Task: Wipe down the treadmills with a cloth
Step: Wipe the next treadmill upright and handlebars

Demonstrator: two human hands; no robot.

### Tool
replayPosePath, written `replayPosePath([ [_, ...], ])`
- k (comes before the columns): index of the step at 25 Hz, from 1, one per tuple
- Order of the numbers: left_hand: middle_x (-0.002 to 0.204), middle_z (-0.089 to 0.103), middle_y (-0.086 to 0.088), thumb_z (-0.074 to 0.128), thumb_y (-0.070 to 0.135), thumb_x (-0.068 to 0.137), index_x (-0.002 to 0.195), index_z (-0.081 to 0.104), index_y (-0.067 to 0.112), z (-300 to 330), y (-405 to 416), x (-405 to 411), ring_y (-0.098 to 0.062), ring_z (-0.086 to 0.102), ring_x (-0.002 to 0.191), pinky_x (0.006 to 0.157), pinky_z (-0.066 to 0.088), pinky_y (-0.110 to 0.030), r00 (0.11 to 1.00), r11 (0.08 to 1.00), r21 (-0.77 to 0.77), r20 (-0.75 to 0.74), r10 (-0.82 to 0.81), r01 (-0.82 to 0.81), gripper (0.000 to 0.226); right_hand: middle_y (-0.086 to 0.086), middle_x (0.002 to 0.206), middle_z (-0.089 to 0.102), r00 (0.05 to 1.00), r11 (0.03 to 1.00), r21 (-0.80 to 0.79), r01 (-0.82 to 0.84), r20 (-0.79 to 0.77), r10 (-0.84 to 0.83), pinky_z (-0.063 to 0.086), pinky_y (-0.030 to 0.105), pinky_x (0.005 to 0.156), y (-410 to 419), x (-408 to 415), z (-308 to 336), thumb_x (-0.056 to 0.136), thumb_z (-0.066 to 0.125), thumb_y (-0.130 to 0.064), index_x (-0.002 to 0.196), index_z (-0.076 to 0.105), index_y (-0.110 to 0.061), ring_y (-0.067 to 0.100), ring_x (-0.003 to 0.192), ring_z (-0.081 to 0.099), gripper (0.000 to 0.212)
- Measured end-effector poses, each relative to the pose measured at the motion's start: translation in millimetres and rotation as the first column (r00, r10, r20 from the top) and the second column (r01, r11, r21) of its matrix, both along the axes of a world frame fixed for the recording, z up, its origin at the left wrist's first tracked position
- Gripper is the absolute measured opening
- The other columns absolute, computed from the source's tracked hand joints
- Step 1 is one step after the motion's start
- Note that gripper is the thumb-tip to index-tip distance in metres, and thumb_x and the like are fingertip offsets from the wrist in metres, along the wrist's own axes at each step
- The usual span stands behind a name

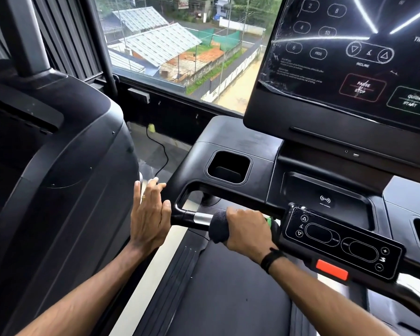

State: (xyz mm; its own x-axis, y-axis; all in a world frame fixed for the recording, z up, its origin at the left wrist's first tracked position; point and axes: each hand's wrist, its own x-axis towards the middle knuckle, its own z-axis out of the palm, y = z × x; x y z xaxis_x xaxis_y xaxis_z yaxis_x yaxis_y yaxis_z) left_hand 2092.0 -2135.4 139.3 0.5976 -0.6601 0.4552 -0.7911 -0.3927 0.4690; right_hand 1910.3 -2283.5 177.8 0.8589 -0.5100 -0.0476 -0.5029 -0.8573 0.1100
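Right hand [246,227] curled round dark cloth [217,225] on handlebar [192,218]; left hand [149,214] flat-fingered, empty, beside its end.

Gym, upper floor: treadmill console [349,57], running belt [228,287], window [180,44] overlooking rooftops.

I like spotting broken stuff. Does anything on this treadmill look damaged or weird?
Yes. The clear film on the big screen is wrinkled and peeling along its left and bottom edges, and the film on the small panel looks crinkled at its top left corner. Nothing else stands out.
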Motion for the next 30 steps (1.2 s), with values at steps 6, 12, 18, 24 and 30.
replayPosePath([
  [6, 0.133, 0.053, -0.014, 0.029, 0.016, 0.089, 0.121, 0.05, 0.0, -2.3, -1.7, 3.8, -0.029, 0.053, 0.127, 0.125, 0.007, -0.05, 0.999, 1.0, -0.011, -0.043, -0.01, 0.01, 0.042, 0.005, 0.088, 0.068, 0.999, 0.992, 0.118, -0.041, -0.011, 0.043, 0.04, 0.032, 0.063, 2.9, 18.5, 9.4, 0.071, 0.071, -0.042, 0.087, 0.052, -0.017, 0.03, 0.082, 0.065, 0.035],
  [12, 0.132, 0.055, -0.014, 0.026, 0.017, 0.089, 0.123, 0.051, -0.001, -5.5, 0.2, 8.1, -0.028, 0.051, 0.13, 0.125, 0.007, -0.049, 0.994, 0.998, -0.039, -0.094, 0.05, -0.054, 0.045, 0.007, 0.087, 0.069, 0.997, 0.998, 0.018, -0.065, 0.042, 0.064, 0.042, 0.033, 0.063, 42.0, 71.2, -16.5, 0.073, 0.073, -0.029, 0.097, 0.058, -0.013, 0.026, 0.074, 0.066, 0.032],
  [18, 0.132, 0.054, -0.01, 0.03, 0.014, 0.087, 0.124, 0.049, 0.0, -5.5, -1.0, 8.5, -0.024, 0.051, 0.13, 0.125, 0.008, -0.049, 0.995, 0.998, -0.051, -0.096, 0.032, -0.037, 0.044, 0.007, 0.094, 0.067, 0.988, 0.922, 0.388, -0.02, -0.132, 0.077, 0.05, 0.032, 0.072, 24.1, 110.0, -3.9, 0.063, 0.079, -0.042, 0.082, 0.055, -0.018, 0.029, 0.087, 0.066, 0.039],
  [24, 0.137, 0.052, -0.015, 0.03, 0.02, 0.087, 0.127, 0.05, 0.002, -8.0, -4.3, 10.2, -0.026, 0.045, 0.137, 0.124, 0.011, -0.051, 0.999, 0.997, 0.071, -0.012, 0.03, -0.029, 0.048, 0.006, 0.093, 0.066, 0.99, 0.924, 0.382, 0.01, -0.135, 0.045, 0.045, 0.031, 0.07, 26.3, 112.4, -2.5, 0.06, 0.08, -0.047, 0.081, 0.053, -0.021, 0.028, 0.087, 0.065, 0.043],
  [30, 0.141, 0.049, -0.019, 0.034, 0.022, 0.089, 0.129, 0.051, 0.001, -1.9, -2.7, 2.7, -0.031, 0.043, 0.138, 0.124, 0.011, -0.051, 0.994, 0.985, 0.171, 0.104, -0.042, 0.024, 0.048, 0.007, 0.07, 0.064, 0.991, 0.989, -0.085, -0.122, 0.041, 0.126, 0.038, 0.031, 0.051, 44.3, 67.7, -23.3, 0.06, 0.081, -0.022, 0.084, 0.06, -0.013, 0.025, 0.058, 0.063, 0.033],
])
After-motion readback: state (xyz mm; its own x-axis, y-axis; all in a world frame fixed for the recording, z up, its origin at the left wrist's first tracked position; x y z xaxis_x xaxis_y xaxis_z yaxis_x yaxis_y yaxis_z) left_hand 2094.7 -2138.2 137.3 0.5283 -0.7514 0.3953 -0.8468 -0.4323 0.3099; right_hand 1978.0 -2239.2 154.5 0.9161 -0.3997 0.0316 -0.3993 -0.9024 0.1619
